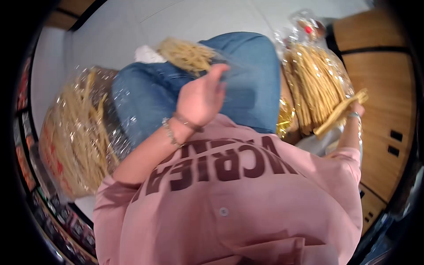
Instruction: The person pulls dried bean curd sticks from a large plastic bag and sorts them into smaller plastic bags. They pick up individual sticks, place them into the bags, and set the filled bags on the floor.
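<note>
My right hand (358,107), at the far right, is closed around a few dried bean curd sticks (338,115), which lie slantwise in its grip. Beside them a clear bag holds a thick bundle of long yellow bean curd sticks (312,86). My left hand (201,98) is raised over my lap, a bracelet and bangle at its wrist. Motion blurs its fingers, so I cannot tell what they grip. Just beyond its fingertips, a heap of shorter, pale yellow pieces (187,54) rests by my knees, with a blurred sheen of clear plastic near it.
A large clear bag of broken bean curd sticks (81,137) stands at my left. Wooden cabinets (375,92) close off the right side. Packed shelves (57,216) run along the left edge. Ahead is the pale tiled floor (176,20). Gold foil (285,117) lies by my right leg.
</note>
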{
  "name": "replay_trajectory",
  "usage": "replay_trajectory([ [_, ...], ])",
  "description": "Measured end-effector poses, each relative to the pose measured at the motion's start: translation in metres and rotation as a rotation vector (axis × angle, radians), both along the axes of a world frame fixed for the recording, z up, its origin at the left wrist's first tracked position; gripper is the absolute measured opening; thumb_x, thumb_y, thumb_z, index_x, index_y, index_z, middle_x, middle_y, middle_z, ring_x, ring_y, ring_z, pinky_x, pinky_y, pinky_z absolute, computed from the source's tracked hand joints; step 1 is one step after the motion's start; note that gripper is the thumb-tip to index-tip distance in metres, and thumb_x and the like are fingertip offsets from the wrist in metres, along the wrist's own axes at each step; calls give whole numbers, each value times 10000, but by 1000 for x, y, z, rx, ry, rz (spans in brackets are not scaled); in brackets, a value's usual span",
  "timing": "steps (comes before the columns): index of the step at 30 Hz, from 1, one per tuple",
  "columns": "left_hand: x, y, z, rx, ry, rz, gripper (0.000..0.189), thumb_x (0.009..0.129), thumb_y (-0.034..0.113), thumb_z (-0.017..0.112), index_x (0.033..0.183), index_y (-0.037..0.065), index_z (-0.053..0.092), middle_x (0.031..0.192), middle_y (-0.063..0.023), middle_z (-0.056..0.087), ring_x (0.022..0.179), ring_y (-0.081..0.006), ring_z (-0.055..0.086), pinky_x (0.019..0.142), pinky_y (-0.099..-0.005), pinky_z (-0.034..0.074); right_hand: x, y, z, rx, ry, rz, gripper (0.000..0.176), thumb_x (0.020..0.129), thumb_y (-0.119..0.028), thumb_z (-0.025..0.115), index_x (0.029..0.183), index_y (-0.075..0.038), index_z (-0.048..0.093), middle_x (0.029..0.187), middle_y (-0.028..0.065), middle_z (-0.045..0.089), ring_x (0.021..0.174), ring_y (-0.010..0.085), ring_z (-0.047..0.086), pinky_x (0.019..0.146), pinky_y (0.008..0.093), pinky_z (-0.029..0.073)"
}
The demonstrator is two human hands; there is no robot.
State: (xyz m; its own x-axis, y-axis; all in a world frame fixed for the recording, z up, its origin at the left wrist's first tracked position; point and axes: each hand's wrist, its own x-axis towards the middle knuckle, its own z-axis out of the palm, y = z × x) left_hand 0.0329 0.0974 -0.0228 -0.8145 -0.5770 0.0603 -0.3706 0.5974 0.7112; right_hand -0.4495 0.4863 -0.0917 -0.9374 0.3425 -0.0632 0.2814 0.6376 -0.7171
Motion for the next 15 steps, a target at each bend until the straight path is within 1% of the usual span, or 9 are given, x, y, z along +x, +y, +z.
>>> replay_trajectory([
  [1,2,0,0,-7,12,2,279,793,98,528,1066,123,478,597,-92,520,573,-285,544,505,-378,407,2,-3,1,11,33,-4,417,750,-291,592,930,86,590,818,170,632,672,228,624,592,328,502],
  [2,4,0,1,-1,9,8,274,794,97,524,1063,120,476,603,-95,526,580,-288,547,508,-383,411,17,-19,9,15,60,-36,426,746,-275,597,972,84,563,825,167,624,634,230,609,584,330,501],
  [3,6,-1,1,5,11,8,269,795,97,520,1060,118,473,609,-98,531,587,-292,550,512,-387,415,3,-10,-4,-31,95,-41,452,755,-255,582,1050,80,505,828,167,612,600,234,595,572,336,502],
  [5,9,1,0,24,23,-1,258,798,98,513,1052,111,469,619,-104,542,593,-299,553,519,-394,422,9,-16,2,11,6,-84,479,763,-246,568,1100,72,447,840,178,596,614,233,598,556,329,505],
  [7,13,2,-4,35,28,-9,246,801,102,507,1044,101,465,629,-110,551,592,-306,553,524,-398,428,60,-59,28,15,43,-226,517,779,-316,535,1113,64,431,938,203,575,725,261,604,606,341,510],
  [8,15,3,-6,33,51,-4,248,799,103,506,1043,98,463,626,-110,551,586,-308,553,523,-402,428,25,-30,11,163,61,-267,546,780,-357,522,1118,61,427,1014,224,541,817,288,584,663,365,499],
  [11,19,5,-16,14,111,17,262,785,102,507,1042,92,457,614,-109,551,565,-311,550,517,-410,429,1,-33,0,601,267,-380,614,787,-435,478,1149,56,408,1172,265,446,1041,354,488,849,427,423],
  [13,21,5,-20,-7,156,19,285,765,95,510,1045,93,452,600,-104,548,550,-308,549,508,-410,430,6,-65,15,686,615,-86,631,778,-401,512,1182,65,380,1148,274,463,1071,355,466,902,426,380],
  [15,22,4,-20,0,135,13,303,744,85,507,1042,94,453,585,-99,543,540,-302,549,497,-407,428,45,-138,43,700,850,244,570,806,-294,527,1210,70,354,1120,253,498,1036,319,498,902,390,384],
])
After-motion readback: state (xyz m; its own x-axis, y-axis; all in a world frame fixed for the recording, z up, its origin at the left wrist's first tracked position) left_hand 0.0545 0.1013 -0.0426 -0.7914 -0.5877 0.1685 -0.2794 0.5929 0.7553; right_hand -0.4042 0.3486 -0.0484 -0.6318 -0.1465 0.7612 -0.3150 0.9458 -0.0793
